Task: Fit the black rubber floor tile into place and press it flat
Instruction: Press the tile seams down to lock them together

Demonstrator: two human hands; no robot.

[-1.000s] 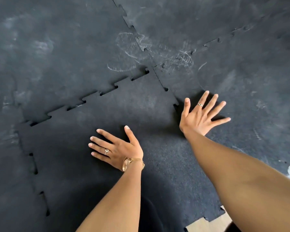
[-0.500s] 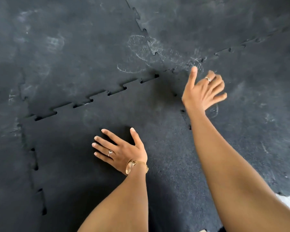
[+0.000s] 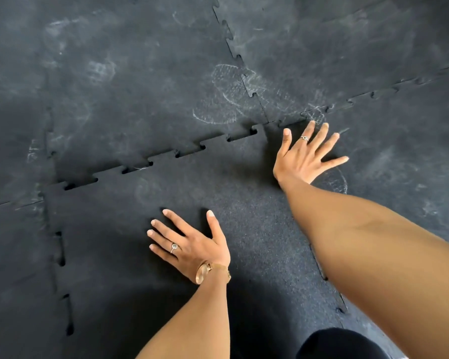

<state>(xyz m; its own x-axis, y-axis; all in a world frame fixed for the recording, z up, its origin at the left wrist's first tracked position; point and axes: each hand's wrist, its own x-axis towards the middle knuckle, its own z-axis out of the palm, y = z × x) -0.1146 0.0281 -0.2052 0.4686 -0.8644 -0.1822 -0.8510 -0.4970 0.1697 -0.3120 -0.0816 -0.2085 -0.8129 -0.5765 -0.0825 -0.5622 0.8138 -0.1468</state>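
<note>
The black rubber floor tile (image 3: pixel 130 229) with jigsaw edges lies in the lower middle of the head view. Small gaps show along its far edge (image 3: pixel 166 156) and its left edge (image 3: pixel 61 257), where the teeth sit partly in the neighbouring tiles. My left hand (image 3: pixel 192 247), with a ring and a gold watch, rests flat on the tile's middle, fingers spread. My right hand (image 3: pixel 305 154) lies flat with fingers spread at the tile's far right corner, across the seam to the right-hand tile. Neither hand holds anything.
Dusty black tiles with pale shoe prints (image 3: pixel 228 94) surround the loose one on the left, far and right sides. A seam (image 3: pixel 319 270) runs under my right forearm. A dark-clothed knee (image 3: pixel 340 344) shows at the bottom edge.
My right hand lifted from the right seam, swung forward and came down flat at the far right corner. My left hand stayed flat on the tile.
</note>
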